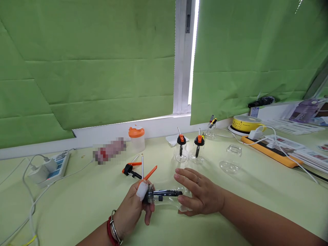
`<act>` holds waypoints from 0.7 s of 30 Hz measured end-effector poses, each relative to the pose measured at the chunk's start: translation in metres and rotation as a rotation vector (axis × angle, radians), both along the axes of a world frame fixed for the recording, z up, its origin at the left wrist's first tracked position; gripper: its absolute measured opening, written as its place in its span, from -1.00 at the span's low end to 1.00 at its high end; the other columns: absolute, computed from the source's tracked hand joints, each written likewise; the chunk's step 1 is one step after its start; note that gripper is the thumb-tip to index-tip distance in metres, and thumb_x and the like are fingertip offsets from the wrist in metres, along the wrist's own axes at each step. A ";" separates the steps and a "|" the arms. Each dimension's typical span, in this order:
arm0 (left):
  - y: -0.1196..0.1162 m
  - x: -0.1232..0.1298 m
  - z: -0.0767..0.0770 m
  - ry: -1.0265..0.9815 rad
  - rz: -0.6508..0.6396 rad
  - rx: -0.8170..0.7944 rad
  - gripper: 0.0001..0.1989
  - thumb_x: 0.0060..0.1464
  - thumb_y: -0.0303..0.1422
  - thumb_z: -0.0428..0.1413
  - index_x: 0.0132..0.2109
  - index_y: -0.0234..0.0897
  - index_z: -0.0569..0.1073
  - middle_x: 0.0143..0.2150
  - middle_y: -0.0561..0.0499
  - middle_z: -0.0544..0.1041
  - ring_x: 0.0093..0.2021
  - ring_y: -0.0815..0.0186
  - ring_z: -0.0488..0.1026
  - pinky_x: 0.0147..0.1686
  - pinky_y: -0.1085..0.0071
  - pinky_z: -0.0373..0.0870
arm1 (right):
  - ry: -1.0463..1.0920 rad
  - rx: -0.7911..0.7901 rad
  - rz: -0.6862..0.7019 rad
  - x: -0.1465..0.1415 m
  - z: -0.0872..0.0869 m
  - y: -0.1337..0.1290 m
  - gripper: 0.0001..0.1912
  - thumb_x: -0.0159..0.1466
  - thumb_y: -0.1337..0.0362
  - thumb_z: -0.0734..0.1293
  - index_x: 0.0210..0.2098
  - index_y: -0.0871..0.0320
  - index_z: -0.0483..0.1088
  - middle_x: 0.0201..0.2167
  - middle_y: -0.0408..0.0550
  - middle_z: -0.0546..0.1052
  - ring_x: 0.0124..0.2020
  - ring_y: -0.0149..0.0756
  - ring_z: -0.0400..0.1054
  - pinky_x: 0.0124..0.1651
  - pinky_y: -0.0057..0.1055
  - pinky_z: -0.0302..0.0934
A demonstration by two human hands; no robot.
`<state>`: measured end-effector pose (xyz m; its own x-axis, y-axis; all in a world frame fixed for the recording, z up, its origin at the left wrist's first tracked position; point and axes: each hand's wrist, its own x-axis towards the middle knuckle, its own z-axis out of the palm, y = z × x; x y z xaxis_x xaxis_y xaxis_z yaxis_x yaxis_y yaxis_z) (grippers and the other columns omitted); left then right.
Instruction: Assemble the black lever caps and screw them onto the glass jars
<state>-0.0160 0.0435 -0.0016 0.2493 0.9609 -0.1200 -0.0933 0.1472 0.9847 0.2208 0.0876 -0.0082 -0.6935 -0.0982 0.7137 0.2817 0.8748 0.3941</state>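
Left grip (pixel 133 206) over table (pixel 77 201), blinds (pixel 107 61) behind.

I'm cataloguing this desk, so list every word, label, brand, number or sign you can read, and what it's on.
No text is readable.
Yellow round container: small marks, too small to read.
Printed sheets: too small and blurred.
White power strip: blue panels, no legible lettering.
Held clear bottle: no lettering visible.

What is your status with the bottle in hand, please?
Left hand: grip on cap end. Right hand: spread at other end. Glass bottle: held sideways, black tube inside. Loose orange-handled cap just beyond left hand.
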 end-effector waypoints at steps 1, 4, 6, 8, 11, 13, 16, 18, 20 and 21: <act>-0.001 0.001 -0.001 0.014 0.020 -0.012 -0.51 0.06 0.12 -0.10 -0.35 -0.27 0.27 -0.68 0.09 0.38 -0.79 0.45 0.22 -0.81 0.55 0.19 | -0.002 -0.004 0.003 0.000 0.000 0.000 -0.32 0.11 0.02 0.34 0.12 0.07 0.03 0.27 0.22 0.00 0.23 0.09 0.04 0.02 -0.05 0.25; -0.005 0.002 -0.001 0.082 0.098 -0.034 -0.53 0.10 0.09 -0.16 -0.28 -0.26 0.26 -0.70 0.10 0.39 -0.80 0.41 0.23 -0.80 0.52 0.17 | -0.018 -0.032 0.021 0.001 -0.001 0.001 -0.24 0.11 0.02 0.36 0.18 0.11 -0.02 0.22 0.25 0.05 0.21 0.11 0.06 0.01 -0.02 0.25; -0.007 0.002 -0.001 0.148 0.131 -0.022 -0.55 0.13 0.06 -0.19 -0.26 -0.26 0.25 -0.70 0.11 0.39 -0.80 0.41 0.22 -0.78 0.51 0.17 | -0.013 -0.080 0.025 0.001 -0.004 0.001 -0.17 0.12 0.00 0.35 0.23 0.15 -0.09 0.18 0.27 0.10 0.18 0.08 0.08 0.02 -0.03 0.25; -0.008 0.001 0.001 0.217 0.115 0.018 -0.57 0.16 0.03 -0.22 -0.28 -0.25 0.24 -0.69 0.12 0.39 -0.80 0.42 0.23 -0.72 0.50 0.18 | 0.008 -0.148 0.021 0.001 -0.007 0.003 -0.13 0.15 -0.04 0.30 0.27 0.18 -0.16 0.13 0.28 0.13 0.16 0.03 0.11 0.03 -0.05 0.24; -0.009 -0.002 0.004 0.283 0.045 0.089 -0.58 0.19 0.00 -0.26 -0.33 -0.24 0.23 -0.66 0.13 0.40 -0.78 0.45 0.25 -0.65 0.49 0.20 | 0.048 -0.267 0.023 0.002 -0.012 0.005 -0.11 0.19 -0.10 0.23 0.29 0.21 -0.23 0.09 0.28 0.17 0.12 -0.02 0.14 0.02 -0.09 0.24; -0.009 -0.005 0.004 0.305 0.014 0.110 -0.56 0.19 0.01 -0.28 -0.33 -0.24 0.22 -0.64 0.13 0.40 -0.77 0.45 0.26 -0.64 0.48 0.19 | 0.057 -0.368 0.035 0.003 -0.014 0.006 -0.09 0.18 -0.12 0.23 0.29 0.21 -0.25 0.06 0.28 0.19 0.10 -0.02 0.16 0.00 -0.11 0.25; -0.008 -0.007 0.003 0.356 0.002 0.105 -0.54 0.18 0.03 -0.29 -0.34 -0.24 0.22 -0.63 0.13 0.39 -0.76 0.44 0.26 -0.65 0.48 0.19 | 0.059 -0.530 0.065 0.004 -0.015 0.006 -0.10 0.16 -0.13 0.24 0.27 0.19 -0.22 0.04 0.25 0.20 0.07 -0.03 0.19 -0.01 -0.15 0.26; -0.008 -0.007 0.002 0.408 0.007 0.101 -0.55 0.18 0.02 -0.27 -0.38 -0.23 0.22 -0.64 0.13 0.38 -0.75 0.44 0.26 -0.65 0.48 0.20 | 0.075 -0.611 0.099 0.003 -0.015 0.006 -0.12 0.15 -0.12 0.25 0.26 0.18 -0.18 0.02 0.22 0.21 0.03 -0.06 0.21 -0.04 -0.18 0.27; -0.007 -0.006 0.001 0.464 0.023 0.089 -0.55 0.16 0.03 -0.24 -0.42 -0.23 0.20 -0.65 0.13 0.36 -0.75 0.44 0.25 -0.66 0.48 0.21 | 0.091 -0.679 0.120 0.003 -0.015 0.006 -0.13 0.13 -0.11 0.26 0.25 0.18 -0.14 -0.02 0.18 0.23 -0.04 -0.10 0.24 -0.10 -0.22 0.28; -0.007 -0.006 0.001 0.488 0.036 0.076 -0.55 0.15 0.05 -0.23 -0.43 -0.22 0.19 -0.66 0.14 0.35 -0.75 0.44 0.24 -0.67 0.48 0.21 | 0.097 -0.709 0.125 0.002 -0.016 0.006 -0.13 0.12 -0.11 0.26 0.25 0.18 -0.13 -0.03 0.17 0.23 -0.08 -0.13 0.25 -0.13 -0.23 0.29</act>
<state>-0.0220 0.0361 -0.0008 0.1478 0.9786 -0.1434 0.3780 0.0781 0.9225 0.2233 0.0938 -0.0240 -0.6378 0.3369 0.6927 0.1683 0.9385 -0.3015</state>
